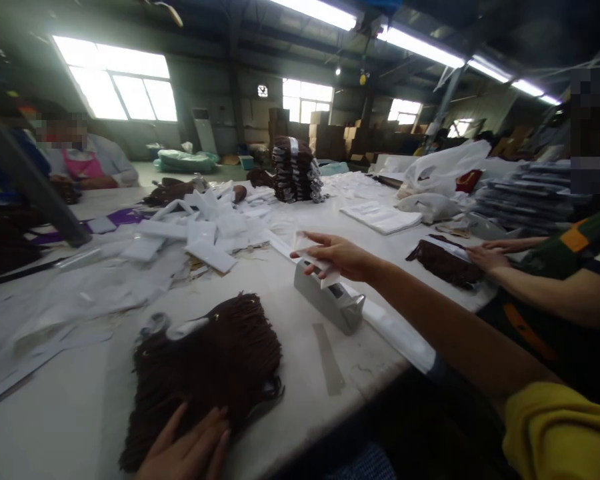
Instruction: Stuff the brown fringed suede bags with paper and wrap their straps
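A bundle of dark brown fringe trim (pixel 205 360) lies on the white table near me, with a pale band at its upper edge. My left hand (pixel 187 447) rests on the bundle's near side, fingers stretched out and flat. Over a grey tape dispenser (pixel 325 300), my right hand (pixel 343 259) reaches forward, its fingers closed on a thin white slip (pixel 326 272). The slip's exact material is hard to make out. A strip of tape (pixel 329 360) is stuck to the tabletop right of the bundle.
Loose white slips (pixel 213 230) are heaped at left centre. Farther back stands a stacked brown fringe bundle (pixel 295 170). At right, a co-worker's hands (pixel 490 257) touch another brown bundle (pixel 443 260). A metal post (pixel 35 160) slants at left; another person sits beyond it.
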### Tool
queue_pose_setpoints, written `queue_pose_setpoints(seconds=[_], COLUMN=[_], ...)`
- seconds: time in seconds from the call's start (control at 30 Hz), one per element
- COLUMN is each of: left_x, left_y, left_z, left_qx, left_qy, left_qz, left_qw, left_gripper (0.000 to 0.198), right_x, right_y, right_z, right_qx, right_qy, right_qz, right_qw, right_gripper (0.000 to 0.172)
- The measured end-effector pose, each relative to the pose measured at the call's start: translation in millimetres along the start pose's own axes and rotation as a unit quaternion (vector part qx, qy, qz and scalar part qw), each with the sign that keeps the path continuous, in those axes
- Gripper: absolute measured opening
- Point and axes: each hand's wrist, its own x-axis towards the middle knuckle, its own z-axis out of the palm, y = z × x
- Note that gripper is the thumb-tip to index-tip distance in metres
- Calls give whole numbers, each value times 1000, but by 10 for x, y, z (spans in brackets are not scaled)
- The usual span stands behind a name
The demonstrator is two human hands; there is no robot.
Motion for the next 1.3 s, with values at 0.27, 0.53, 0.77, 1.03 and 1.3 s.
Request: queue_pose_setpoints(seconds=[0.27,0.53,0.77,1.03,1.3], left_x=[45,43,-16,64,34], left_y=[250,394,395,383,360], left_z=[7,68,38,8,67], left_qx=[-59,-60,-71,-65,-43], left_qy=[38,115,95,77,63], left_qz=[-298,-282,-186,-211,-209], left_qw=[952,951,975,972,975], left_gripper=[60,67,44,49,42], right_x=[-282,-169,20,432,957], right_y=[511,964,970,544,350], right_z=[1624,2069,2048,1960,2155], right_qx=[237,276,278,295,258], right_qy=[-203,-108,-107,-146,-103], right_qz=[135,136,112,80,-121], right_qw=[940,945,948,941,953], right_gripper=[66,31,26,34,41])
